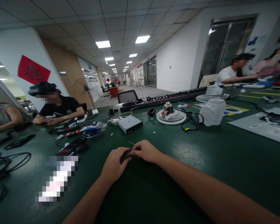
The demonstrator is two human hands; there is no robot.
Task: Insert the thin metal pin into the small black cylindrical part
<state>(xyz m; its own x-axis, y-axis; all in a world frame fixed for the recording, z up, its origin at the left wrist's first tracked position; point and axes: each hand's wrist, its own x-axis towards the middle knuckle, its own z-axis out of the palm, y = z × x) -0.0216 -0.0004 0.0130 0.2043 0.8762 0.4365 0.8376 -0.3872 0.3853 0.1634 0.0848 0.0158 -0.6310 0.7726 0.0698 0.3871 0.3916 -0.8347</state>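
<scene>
Near the middle of the green table, both hands meet over a small dark cylindrical piece. My left hand has its fingers closed around the left side of it. At its right end, the fingers of my right hand are pinched together on the same piece. A thin, light, rod-like strip sticks out up and left from the right fingers; what it belongs to is hidden by the hand. The exact kind of the dark piece is too small to make out.
Ahead lie a silver box-shaped drive, a white fan grille with exposed motor, a small black tray and a white housing with black cable. Tools, a blue cloth and cables are at left. Co-workers sit on both sides.
</scene>
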